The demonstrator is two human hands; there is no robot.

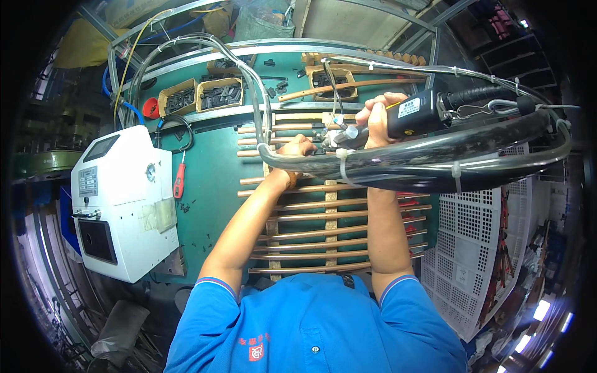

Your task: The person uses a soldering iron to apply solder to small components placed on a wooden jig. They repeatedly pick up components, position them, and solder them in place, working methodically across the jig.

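Observation:
My right hand [377, 118] is wrapped round a black powered screwdriver [415, 113], which lies sideways with its metal nose [339, 135] pointing left. A thick clear hose bundle [410, 163] sags in front of it and hides part of my right wrist. Close to the nose, my left hand [295, 149] is closed, its fingers curled down at one of the copper-brown rods [311, 205]. What those fingers pinch is too small to make out. Several such rods lie side by side across wooden strips [331, 229] on the green table [211, 161].
On the left stands a white feeder machine [118, 205], with a red-handled screwdriver [180, 180] beside it. Cardboard boxes of black parts [219, 93] and a red cup [151, 108] sit at the back. A white perforated crate [469, 242] stands at right.

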